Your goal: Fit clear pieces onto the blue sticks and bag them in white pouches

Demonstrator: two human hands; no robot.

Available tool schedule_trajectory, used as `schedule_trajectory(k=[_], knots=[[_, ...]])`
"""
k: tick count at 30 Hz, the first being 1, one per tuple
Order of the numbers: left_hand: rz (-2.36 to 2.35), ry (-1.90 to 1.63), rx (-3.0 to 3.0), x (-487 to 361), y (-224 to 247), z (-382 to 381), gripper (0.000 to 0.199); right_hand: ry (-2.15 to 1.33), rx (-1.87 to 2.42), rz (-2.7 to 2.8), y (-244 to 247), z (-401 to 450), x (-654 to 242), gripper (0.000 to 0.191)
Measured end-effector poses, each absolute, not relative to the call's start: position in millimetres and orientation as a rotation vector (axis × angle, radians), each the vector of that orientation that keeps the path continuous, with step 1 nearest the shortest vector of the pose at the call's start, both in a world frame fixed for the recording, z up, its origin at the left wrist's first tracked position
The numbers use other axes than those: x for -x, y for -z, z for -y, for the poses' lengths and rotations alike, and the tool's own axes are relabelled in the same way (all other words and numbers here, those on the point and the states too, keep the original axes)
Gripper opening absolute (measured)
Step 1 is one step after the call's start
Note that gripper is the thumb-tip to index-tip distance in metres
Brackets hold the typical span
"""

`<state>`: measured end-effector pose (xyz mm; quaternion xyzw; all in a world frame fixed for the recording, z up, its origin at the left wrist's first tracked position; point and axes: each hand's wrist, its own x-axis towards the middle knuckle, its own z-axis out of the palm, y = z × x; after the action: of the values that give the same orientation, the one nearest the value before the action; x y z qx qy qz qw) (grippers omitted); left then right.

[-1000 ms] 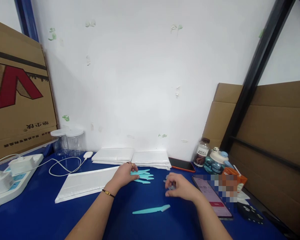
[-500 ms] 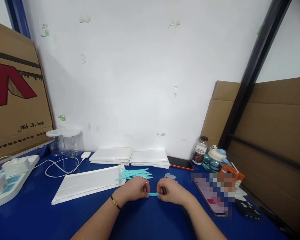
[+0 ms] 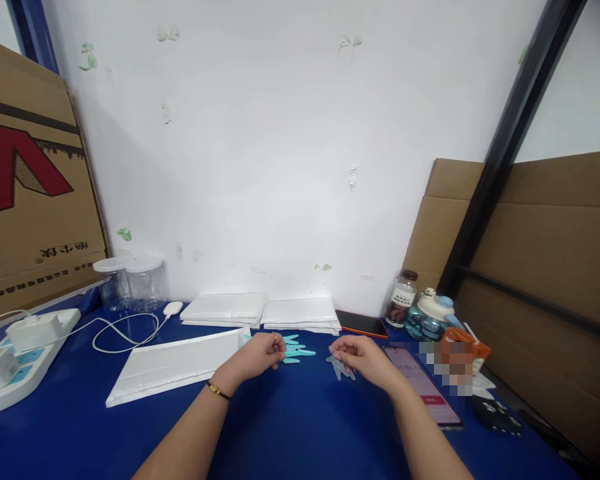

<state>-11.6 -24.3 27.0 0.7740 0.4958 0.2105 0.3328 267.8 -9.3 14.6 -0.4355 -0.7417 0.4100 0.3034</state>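
Observation:
My left hand point(image 3: 261, 353), a ring on one finger, is closed at the pile of slim turquoise plastic sticks point(image 3: 300, 353). Its fingertips pinch at one of the sticks, and the hand covers the pile's left part. To its right, my right hand point(image 3: 359, 353) has its thumb and fingers pinched on the small translucent plastic pieces point(image 3: 337, 370). Several of these pieces stick out below its fingers, on the blue table point(image 3: 295, 427). Left of the sticks lies a long white packet point(image 3: 175, 367), its right end beside my left hand.
White packet stacks point(image 3: 223, 309) lie along the wall, beside a dark phone point(image 3: 363, 325). Another phone point(image 3: 420, 383), a brown-capped bottle point(image 3: 401, 299) and a blue drinking bottle point(image 3: 427, 318) are at right. Clear jars point(image 3: 145, 287), a white cable point(image 3: 125, 337) and a power strip point(image 3: 40, 360) occupy the left.
My hands held a short turquoise piece between them and have come apart. The left moved up and left to the sticks, the right moved right and up onto the translucent pieces.

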Motion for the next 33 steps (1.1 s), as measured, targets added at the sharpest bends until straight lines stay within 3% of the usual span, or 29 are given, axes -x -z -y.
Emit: schedule_trajectory(k=[21, 33], knots=[[-1.264, -0.525, -2.029, 8, -25, 25, 0.020, -0.946, 1.107, 2.080, -10, 18, -246, 0.022], [-1.166, -0.294, -2.119, -4, -17, 28, 0.020, -1.186, 1.169, 2.244, -5, 24, -238, 0.020]])
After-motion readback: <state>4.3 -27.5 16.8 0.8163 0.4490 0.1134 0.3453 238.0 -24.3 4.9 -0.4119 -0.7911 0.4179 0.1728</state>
